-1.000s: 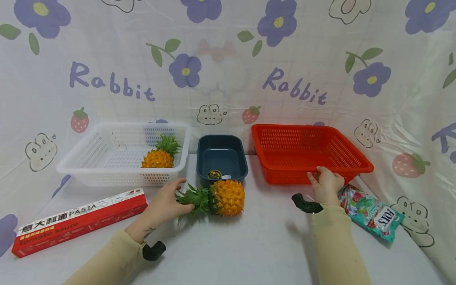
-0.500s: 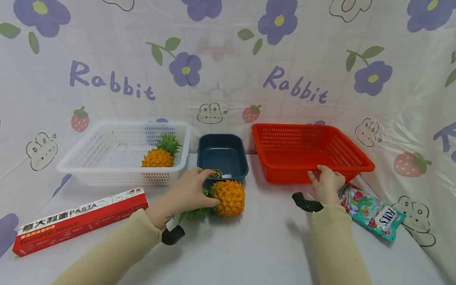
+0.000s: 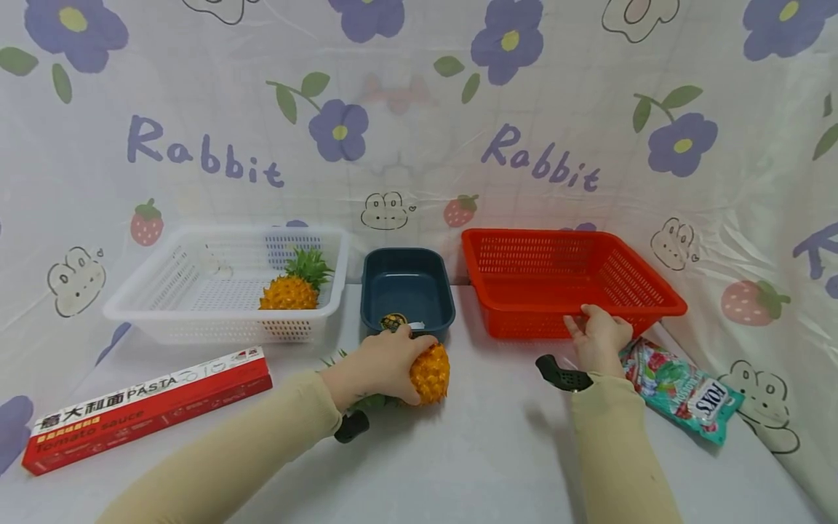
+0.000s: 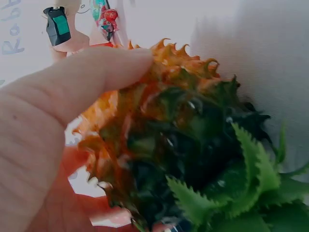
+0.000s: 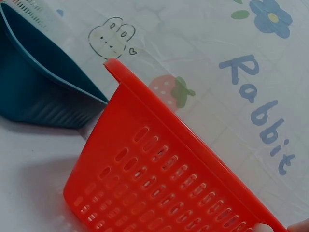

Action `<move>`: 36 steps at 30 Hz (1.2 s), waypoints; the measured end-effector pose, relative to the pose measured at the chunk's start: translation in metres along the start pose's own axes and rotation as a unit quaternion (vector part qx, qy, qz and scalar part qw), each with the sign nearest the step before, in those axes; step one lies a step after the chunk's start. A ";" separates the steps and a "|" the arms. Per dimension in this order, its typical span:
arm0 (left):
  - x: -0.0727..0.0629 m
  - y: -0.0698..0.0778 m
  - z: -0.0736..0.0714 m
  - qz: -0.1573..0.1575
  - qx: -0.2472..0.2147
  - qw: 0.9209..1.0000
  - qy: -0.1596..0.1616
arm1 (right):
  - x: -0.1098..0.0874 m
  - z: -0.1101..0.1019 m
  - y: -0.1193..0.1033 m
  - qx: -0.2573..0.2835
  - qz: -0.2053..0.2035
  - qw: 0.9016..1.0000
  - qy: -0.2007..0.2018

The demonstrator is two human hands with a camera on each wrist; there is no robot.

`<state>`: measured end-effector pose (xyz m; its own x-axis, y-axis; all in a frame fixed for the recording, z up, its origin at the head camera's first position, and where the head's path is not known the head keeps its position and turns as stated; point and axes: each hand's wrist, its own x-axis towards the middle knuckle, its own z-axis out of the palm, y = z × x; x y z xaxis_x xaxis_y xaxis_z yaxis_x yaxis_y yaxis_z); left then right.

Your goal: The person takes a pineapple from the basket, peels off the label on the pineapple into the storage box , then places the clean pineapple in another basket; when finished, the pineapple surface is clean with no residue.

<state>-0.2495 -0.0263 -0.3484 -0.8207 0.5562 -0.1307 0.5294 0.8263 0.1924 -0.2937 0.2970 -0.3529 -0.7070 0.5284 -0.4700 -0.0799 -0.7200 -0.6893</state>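
My left hand (image 3: 382, 367) grips an orange toy pineapple (image 3: 431, 375) around its body. In the left wrist view the thumb lies across the top of the pineapple (image 4: 164, 111), fingers are curled under its far side, and the green leaves point toward the lower right. Just behind it stands a dark blue bin (image 3: 407, 287) holding a small patterned item (image 3: 393, 322) and a white scrap. On the right, my right hand (image 3: 601, 338) pinches the front rim of a red basket (image 3: 517, 320); two fingertips show on that rim at the corner of the right wrist view.
A white basket (image 3: 222, 324) at back left contains another pineapple (image 3: 290, 292). The red pasta box (image 3: 147, 407) lies slanted at front left. Beside my right wrist is a teal candy bag (image 3: 684, 393). Printed cloth (image 3: 406, 131) hangs behind the containers.
My left hand has moved right from beside the leaves onto the pineapple's body and taken hold of it. My right hand has stayed at the red basket's rim.
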 end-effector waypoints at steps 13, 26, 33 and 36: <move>-0.020 -0.011 -0.001 0.092 0.016 0.995 -0.029 | 0.001 -0.001 0.001 -0.002 0.005 1.000 -0.005; -0.054 -0.034 -0.010 0.209 0.003 0.976 -0.055 | -0.001 -0.001 0.000 -0.005 0.007 1.000 -0.009; -0.075 -0.048 -0.014 0.184 0.076 0.978 -0.062 | -0.001 -0.001 0.001 0.003 0.004 1.000 -0.010; -0.079 -0.049 -0.018 0.185 0.078 0.977 -0.070 | 0.000 -0.002 0.000 0.007 0.005 1.000 -0.010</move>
<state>-0.2147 -0.1126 -0.3305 -0.5351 0.8170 -0.2146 0.8194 0.5638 0.1035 -0.2924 0.2974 -0.3539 -0.7222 0.5121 -0.4650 -0.0823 -0.7311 -0.6773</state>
